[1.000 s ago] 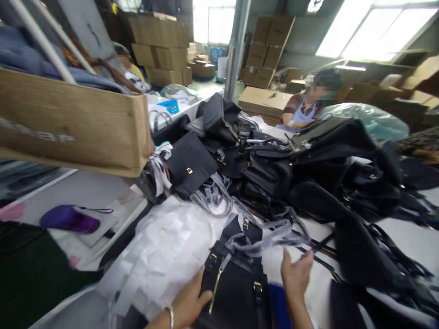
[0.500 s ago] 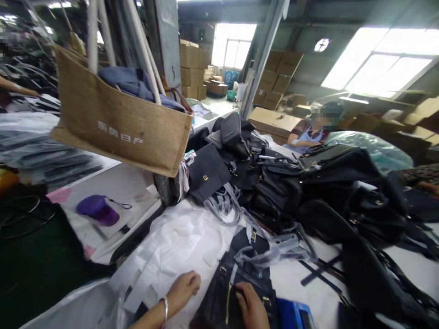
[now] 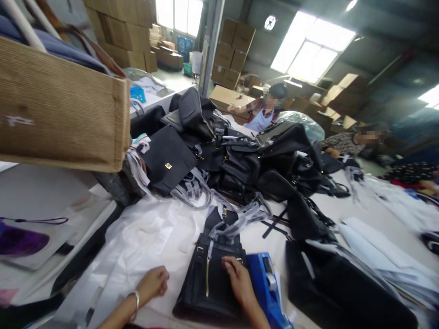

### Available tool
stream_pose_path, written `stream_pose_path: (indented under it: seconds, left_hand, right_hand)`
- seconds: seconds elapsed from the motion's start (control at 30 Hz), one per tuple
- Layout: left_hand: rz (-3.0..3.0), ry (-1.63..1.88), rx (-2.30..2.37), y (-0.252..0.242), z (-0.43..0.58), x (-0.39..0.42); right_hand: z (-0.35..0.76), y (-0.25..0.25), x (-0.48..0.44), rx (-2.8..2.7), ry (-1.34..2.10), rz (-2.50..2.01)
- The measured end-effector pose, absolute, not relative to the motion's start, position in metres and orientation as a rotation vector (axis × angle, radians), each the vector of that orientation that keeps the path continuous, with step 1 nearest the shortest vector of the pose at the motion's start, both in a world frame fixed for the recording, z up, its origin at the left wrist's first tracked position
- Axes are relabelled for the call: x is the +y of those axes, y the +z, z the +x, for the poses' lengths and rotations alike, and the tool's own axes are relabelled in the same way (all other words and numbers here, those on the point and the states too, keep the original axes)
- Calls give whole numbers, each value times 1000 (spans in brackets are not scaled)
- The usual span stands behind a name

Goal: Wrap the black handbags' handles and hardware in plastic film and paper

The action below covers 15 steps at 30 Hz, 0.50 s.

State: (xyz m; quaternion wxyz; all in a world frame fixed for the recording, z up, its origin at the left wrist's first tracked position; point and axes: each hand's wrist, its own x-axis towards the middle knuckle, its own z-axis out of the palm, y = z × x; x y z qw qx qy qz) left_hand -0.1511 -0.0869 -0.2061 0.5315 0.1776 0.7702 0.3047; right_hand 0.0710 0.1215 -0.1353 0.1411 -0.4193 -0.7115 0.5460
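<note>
A black handbag with backpack straps [image 3: 219, 283] lies flat in front of me, its gold zip and buckles facing up. Clear plastic wrap [image 3: 228, 227] covers its straps at the far end. My right hand [image 3: 237, 276] rests over the bag's right side, fingers loosely stretched and holding nothing. Left of the bag, above white sheeting [image 3: 147, 233], my left hand [image 3: 155, 282] is curled closed, with nothing visible in it. A blue tape dispenser [image 3: 262, 278] stands at the bag's right edge.
Black bags [image 3: 240, 160] are heaped across the table. More black bags [image 3: 339, 283] lie at right, beside white sheets [image 3: 380, 246]. A jute tote [image 3: 65, 105] hangs at left above a purple pouch [image 3: 22, 240]. Co-workers [image 3: 265, 109] sit beyond.
My view has swung to the right, bringing more of the table's right side into sight. My right hand's fingers have straightened on the bag; the left stays curled beside it.
</note>
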Motion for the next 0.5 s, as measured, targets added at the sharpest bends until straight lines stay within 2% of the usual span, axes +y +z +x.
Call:
stream_pose_path:
  seconds: [0.13,0.23,0.5]
  left_hand:
    - [327,904,1896,-210,-191,-79]
    - [273,973,1875,-200,-199,-90]
    - [145,1088,1828,-194,-154,-128]
  right_hand:
    - [80,-123,127,-1213,2012,-1312]
    - [81,-112,128,-735,2200,-1177]
    - [64,-85,117,-615,2349,-984]
